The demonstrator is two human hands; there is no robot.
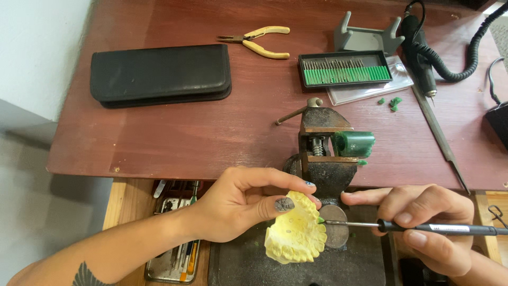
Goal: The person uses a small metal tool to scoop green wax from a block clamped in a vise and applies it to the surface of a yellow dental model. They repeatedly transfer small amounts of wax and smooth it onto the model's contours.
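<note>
My left hand (243, 198) grips a pale yellow dental cast (296, 235) between thumb and fingers, just in front of the small rusty bench vise (323, 153). In my right hand (428, 225) lies a slim black pen-shaped tool (439, 228), held like a pencil. Its thin metal tip carries a tiny green bit and touches the right edge of the cast. A green wax cylinder (354, 144) sits clamped in the vise jaws.
On the brown table: a black zip case (161, 74), yellow-handled pliers (259, 41), a tray of green-shank burs (344, 69), a grey stand (368, 37), a rotary handpiece with coiled cord (423, 58), a long file (439, 135), green wax bits (391, 101). A tool tin (174, 249) lies below left.
</note>
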